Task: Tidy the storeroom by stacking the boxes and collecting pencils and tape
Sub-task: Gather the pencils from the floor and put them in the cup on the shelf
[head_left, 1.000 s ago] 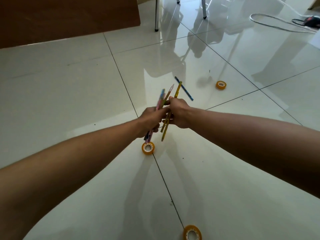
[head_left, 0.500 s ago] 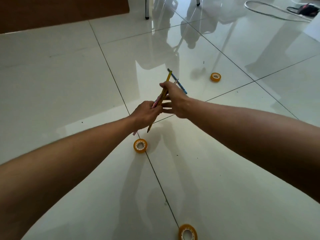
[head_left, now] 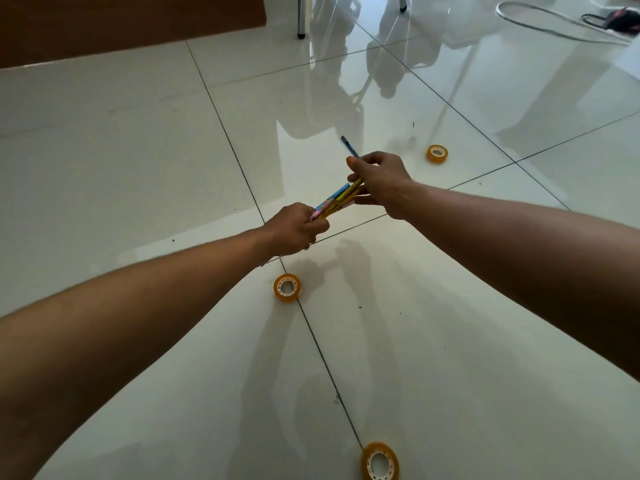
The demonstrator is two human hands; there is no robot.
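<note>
Bunching pencils (head_left: 337, 199) mid-air between both hands, left hand (head_left: 294, 228) grip curled round lower ends, right hand (head_left: 379, 180) pinching upper, blue pencil (head_left: 349, 146) on floor (head_left: 138, 150) beyond, 3 tape rolls (head_left: 287, 288) scattered w/ open tile around.

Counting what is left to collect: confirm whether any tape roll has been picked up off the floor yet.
No: three tape rolls lie on the floor, while left hand and right hand hold only pencils.
</note>
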